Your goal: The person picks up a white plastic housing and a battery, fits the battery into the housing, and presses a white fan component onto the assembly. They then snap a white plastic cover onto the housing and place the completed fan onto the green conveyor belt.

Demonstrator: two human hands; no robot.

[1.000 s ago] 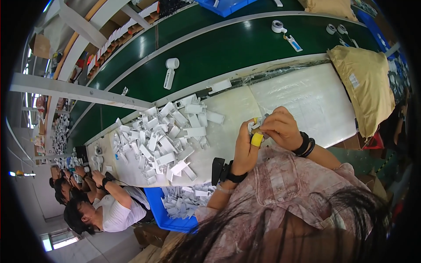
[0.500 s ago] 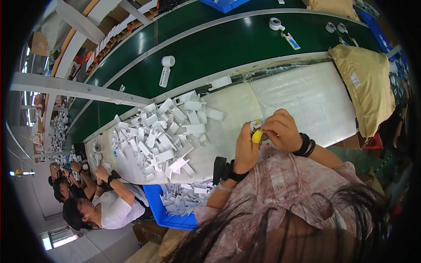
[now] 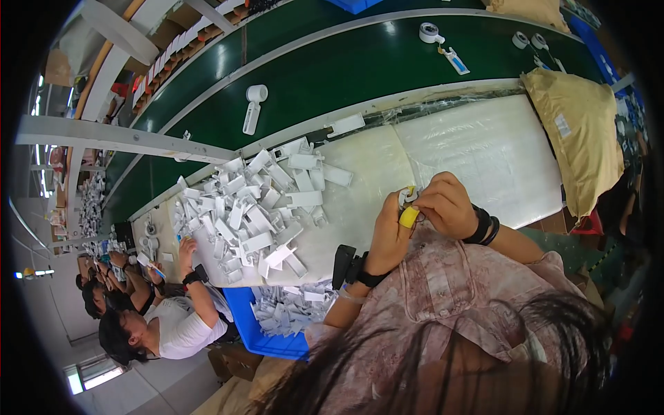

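My left hand is closed around a small white part with yellow on it, held over the near edge of the padded table. A small curved yellow piece sits between my two hands. My right hand pinches at it with thumb and fingers; whether it is tape or a plastic piece I cannot tell. To the left of my hands spreads a heap of white plastic housings.
A blue bin of white parts stands left of my body. Beyond the table, a green conveyor carries white handheld fans. A tan sack lies at the right. A co-worker sits at the left.
A co-worker's hand has moved onto the left edge of the white heap. The fans on the conveyor have shifted slightly left. My hands stay nearly in place, the yellow piece barely shifted.
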